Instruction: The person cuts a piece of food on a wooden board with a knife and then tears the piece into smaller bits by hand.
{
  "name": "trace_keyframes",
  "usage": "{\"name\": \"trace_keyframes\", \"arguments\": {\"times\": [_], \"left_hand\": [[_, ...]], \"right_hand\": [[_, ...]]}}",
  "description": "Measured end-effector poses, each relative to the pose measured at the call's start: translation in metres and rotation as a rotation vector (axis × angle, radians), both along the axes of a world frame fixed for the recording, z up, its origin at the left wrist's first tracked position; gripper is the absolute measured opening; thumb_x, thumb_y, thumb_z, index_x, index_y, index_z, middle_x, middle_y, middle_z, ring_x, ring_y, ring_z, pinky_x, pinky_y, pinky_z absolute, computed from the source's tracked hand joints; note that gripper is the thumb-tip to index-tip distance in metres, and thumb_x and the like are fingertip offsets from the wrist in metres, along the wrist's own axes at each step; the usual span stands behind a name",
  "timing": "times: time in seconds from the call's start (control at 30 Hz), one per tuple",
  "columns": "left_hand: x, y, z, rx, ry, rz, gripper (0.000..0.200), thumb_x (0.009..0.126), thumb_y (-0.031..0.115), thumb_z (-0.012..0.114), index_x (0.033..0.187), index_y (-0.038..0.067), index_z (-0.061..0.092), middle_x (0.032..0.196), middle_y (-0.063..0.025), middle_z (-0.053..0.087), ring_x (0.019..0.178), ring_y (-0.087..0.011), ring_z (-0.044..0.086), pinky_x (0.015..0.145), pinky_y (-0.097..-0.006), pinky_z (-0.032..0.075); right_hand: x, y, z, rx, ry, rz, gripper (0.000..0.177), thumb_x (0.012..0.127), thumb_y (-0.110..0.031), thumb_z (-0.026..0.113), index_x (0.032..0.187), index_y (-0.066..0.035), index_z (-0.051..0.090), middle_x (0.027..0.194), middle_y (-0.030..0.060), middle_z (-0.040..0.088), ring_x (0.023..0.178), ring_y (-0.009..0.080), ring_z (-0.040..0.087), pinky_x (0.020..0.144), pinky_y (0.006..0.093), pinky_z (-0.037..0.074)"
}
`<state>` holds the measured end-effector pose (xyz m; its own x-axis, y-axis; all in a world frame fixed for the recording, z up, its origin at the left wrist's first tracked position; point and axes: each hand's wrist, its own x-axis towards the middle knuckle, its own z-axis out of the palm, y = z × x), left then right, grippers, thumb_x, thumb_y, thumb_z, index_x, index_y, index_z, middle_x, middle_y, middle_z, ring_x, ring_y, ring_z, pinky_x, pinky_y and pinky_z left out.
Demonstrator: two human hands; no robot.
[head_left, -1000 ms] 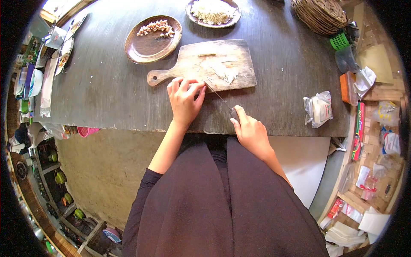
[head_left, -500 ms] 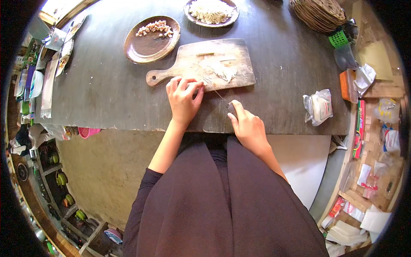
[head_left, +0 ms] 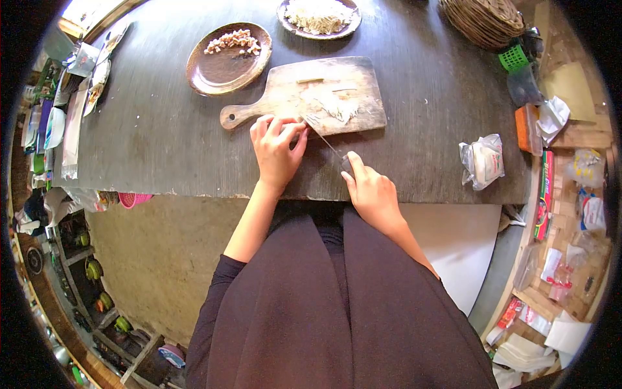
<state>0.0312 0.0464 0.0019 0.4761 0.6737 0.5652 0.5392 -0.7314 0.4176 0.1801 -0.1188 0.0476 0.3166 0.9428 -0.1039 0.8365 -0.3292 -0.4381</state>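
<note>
A wooden cutting board lies on the dark table, its handle pointing left. Pale shredded pieces and a couple of thin sticks rest on it. My right hand is wrapped round the dark handle of a knife, whose blade slants up and left to the board's front edge. At that edge my left hand has its fingers bent and pressed together beside the blade tip; what they hold is hidden.
Behind the board are a brown plate of small diced pieces and a plate of pale shreds. A plastic-wrapped packet sits at the right, near an orange container. A woven basket stands at the back right.
My right hand has shifted slightly left, and the knife with it, its blade now closer to my left fingertips. My left hand has barely moved.
</note>
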Motion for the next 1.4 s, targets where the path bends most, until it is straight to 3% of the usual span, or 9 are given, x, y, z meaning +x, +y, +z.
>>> {"name": "trace_keyframes", "arguments": {"times": [1.4], "left_hand": [[0.000,0.000,0.000,-0.032,-0.001,0.017,0.014,0.079,0.019,0.082,0.091,0.017,0.077,0.102,0.0015,0.070,0.105,-0.0275,0.057,0.094,-0.0426,0.041]], "right_hand": [[0.011,-0.009,0.019,-0.020,0.031,0.010,0.041,0.102,-0.033,0.056,0.137,-0.012,0.054,0.086,0.0206,0.071,0.074,0.0414,0.070,0.064,0.0508,0.056]]}}
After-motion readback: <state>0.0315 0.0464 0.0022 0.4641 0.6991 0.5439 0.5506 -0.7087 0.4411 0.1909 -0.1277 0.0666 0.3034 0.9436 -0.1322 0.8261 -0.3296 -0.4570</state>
